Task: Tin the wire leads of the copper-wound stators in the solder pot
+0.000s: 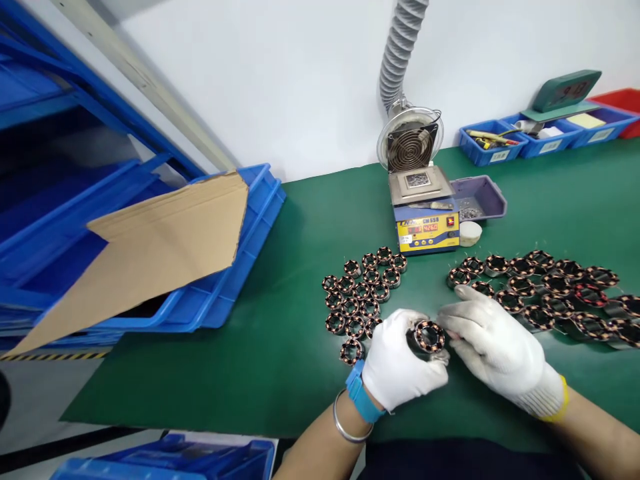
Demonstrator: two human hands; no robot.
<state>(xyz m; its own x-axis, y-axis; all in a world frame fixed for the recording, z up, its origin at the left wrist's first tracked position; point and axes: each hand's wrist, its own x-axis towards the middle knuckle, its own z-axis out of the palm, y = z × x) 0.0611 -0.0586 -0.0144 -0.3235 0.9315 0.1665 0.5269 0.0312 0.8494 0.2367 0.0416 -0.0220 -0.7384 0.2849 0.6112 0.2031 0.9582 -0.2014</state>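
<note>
A motor stator (429, 337), a ring with copper windings, is in my left hand (400, 363), whose gloved fingers wrap round its side. My right hand (493, 337), also in a white glove, is at the stator's right edge. Its thumb and fingertips are pinched together; what lies between them is too small to make out. Left of my hands stands a group of stators (361, 291). A second group of stators (543, 305) spreads out on the right, with thin wire ends sticking up and one reddish ring (590, 295) among them.
Behind my hands sits a solder pot (427, 230) with a lit display, under a grey exhaust hose (403, 50). Beside it are a purple-grey tray (493, 200) and a round white tub (470, 233). Blue bins (493, 157) line the back right; cardboard (175, 233) covers a blue crate (220, 303) at left.
</note>
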